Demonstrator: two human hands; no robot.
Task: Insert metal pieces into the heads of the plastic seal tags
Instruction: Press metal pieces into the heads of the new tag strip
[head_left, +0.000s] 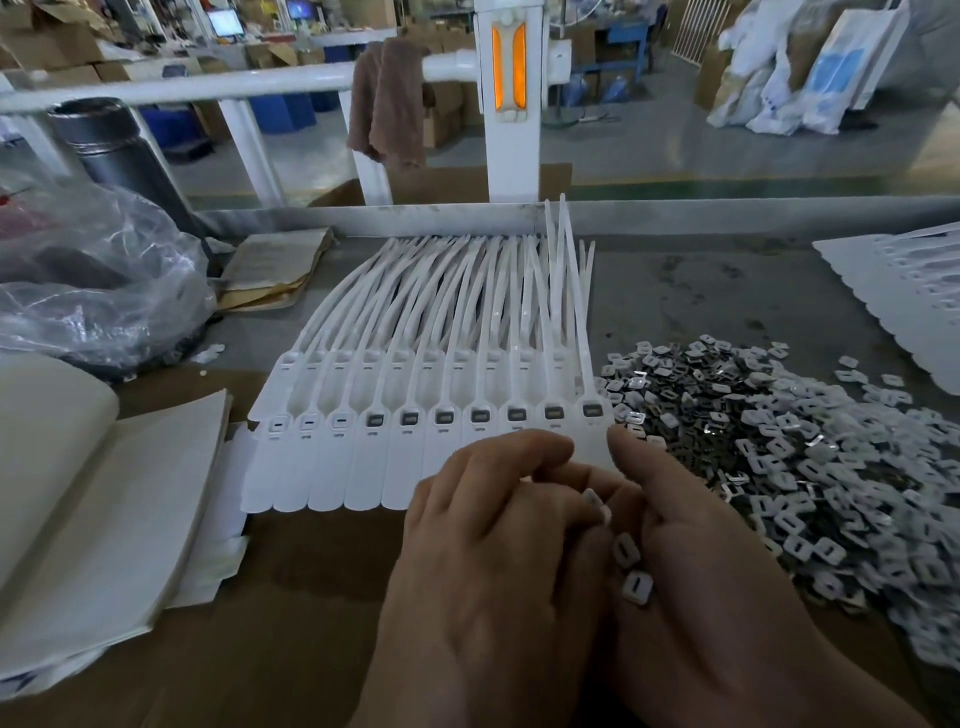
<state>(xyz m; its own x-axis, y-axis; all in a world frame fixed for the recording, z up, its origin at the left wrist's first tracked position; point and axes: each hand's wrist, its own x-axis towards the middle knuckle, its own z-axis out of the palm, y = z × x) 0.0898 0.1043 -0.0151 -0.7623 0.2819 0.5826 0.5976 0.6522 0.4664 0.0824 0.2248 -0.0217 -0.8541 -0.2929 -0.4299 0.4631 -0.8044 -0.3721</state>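
Right hand (691, 545), cupped, holds a few small square metal pieces (636, 587); left hand (493, 530) curls fingers against it, grip unclear. White plastic seal tags (363, 467) lie rowed on the grey desk (675, 291), seven heads filled, three leftmost empty.

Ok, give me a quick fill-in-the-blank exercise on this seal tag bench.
The loose metal pieces are piled to the ___ of the row of seal tags.
The tag heads not yet filled sit at the ___ end of the row.
A ___ towel hangs over the white rail.
Missing words: right; left; brown.
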